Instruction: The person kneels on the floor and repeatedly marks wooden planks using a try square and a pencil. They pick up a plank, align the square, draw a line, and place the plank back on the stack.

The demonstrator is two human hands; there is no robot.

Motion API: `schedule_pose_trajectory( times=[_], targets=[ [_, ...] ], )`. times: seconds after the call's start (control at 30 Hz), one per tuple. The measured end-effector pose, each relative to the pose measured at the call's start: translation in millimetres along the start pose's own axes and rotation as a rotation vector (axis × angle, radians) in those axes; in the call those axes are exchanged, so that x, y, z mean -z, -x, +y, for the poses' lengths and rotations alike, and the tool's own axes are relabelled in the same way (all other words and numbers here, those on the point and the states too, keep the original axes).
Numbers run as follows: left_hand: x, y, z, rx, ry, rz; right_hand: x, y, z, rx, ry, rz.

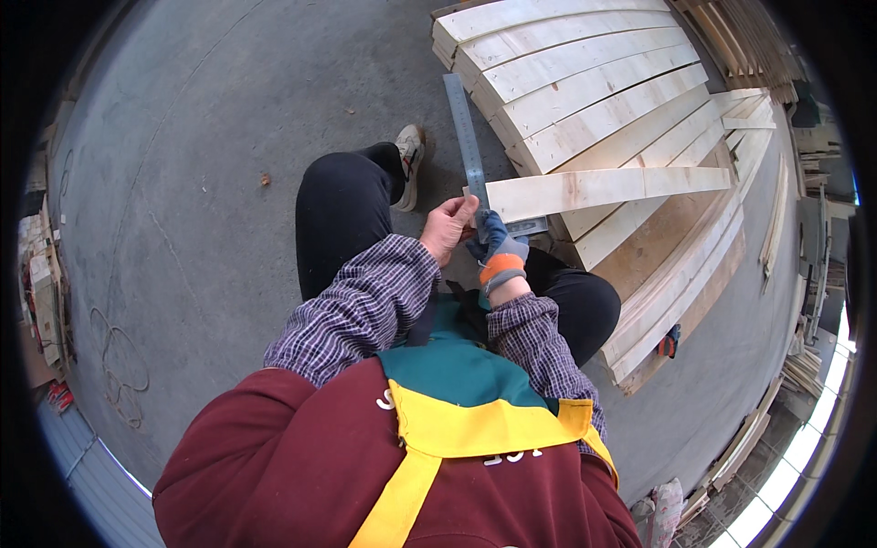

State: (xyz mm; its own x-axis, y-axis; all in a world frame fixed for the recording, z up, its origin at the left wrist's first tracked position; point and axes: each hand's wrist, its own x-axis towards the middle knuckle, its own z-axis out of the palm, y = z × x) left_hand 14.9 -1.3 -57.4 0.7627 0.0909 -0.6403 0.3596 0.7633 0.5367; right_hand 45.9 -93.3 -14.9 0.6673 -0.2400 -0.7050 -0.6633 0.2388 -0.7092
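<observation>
A long, pale wooden board [603, 187] extends to the right from my hands, its near end between them. Across that end lies a flat steel ruler [466, 132], its long blade pointing away from me. My bare left hand [446, 228] is closed, thumb and fingers pinching the board's end beside the ruler. My right hand [498, 242], in a blue-grey glove with an orange cuff, is curled over the ruler's near end. A silver metal piece [525, 226] shows just right of the glove; whether it joins the ruler is unclear.
Stacked pale boards [585, 82] fan out at the far right, and more long boards [676, 283] lie nearer. An orange-and-dark object [670, 342] rests beside them. A thin looped cord [119, 374] lies on the grey concrete floor [210, 219] at left.
</observation>
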Motion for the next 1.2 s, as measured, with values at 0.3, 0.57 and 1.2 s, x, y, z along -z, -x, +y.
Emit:
schedule_pose_trajectory(
  times=[0.3, 0.57, 1.2],
  targets=[
    [1, -6, -6, 0.067, 0.149, -0.013, 0, -1, 2, 0.029, 0.033, 0.001],
    [2, -5, 0, 0.090, 0.161, -0.042, -3, -3, 3, 0.012, -0.006, 0.033],
    [-8, -2, -3, -0.179, -0.202, 0.022, 85, 52, -23, 0.400, 0.002, -0.330]
  ],
)
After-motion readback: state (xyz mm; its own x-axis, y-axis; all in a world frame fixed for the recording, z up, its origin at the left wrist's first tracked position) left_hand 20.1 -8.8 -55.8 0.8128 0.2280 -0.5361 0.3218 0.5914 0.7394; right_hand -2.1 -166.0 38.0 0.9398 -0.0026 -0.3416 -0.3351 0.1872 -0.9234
